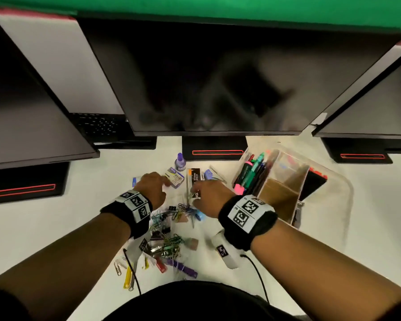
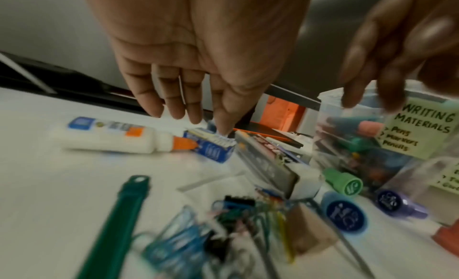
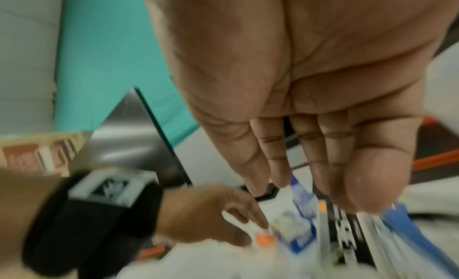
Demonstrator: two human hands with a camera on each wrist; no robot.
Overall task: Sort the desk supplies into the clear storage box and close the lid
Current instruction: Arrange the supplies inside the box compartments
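Observation:
The clear storage box (image 1: pixel 287 158) stands open at the right with pens and markers (image 1: pixel 250 172) in its left compartment; its green label (image 2: pixel 427 124) reads "Writing Materials". My left hand (image 1: pixel 166 184) reaches forward with straight fingers, and its index fingertip (image 2: pixel 222 131) touches a small blue staples box (image 2: pixel 213 147). Just left of it lies a white glue bottle (image 2: pixel 111 137) with an orange cap. My right hand (image 1: pixel 195 189) hovers open over a black staples box (image 1: pixel 195 176), holding nothing. A pile of paper clips and binder clips (image 1: pixel 167 230) lies near me.
A purple ink bottle (image 1: pixel 180 161) stands behind the staples boxes. Three dark monitors (image 1: pixel 218 77) and their stands (image 1: pixel 214 148) close off the back of the white desk (image 1: pixel 56 228). A green ruler (image 2: pixel 116 224) and round stamps (image 2: pixel 345 214) lie among the clips.

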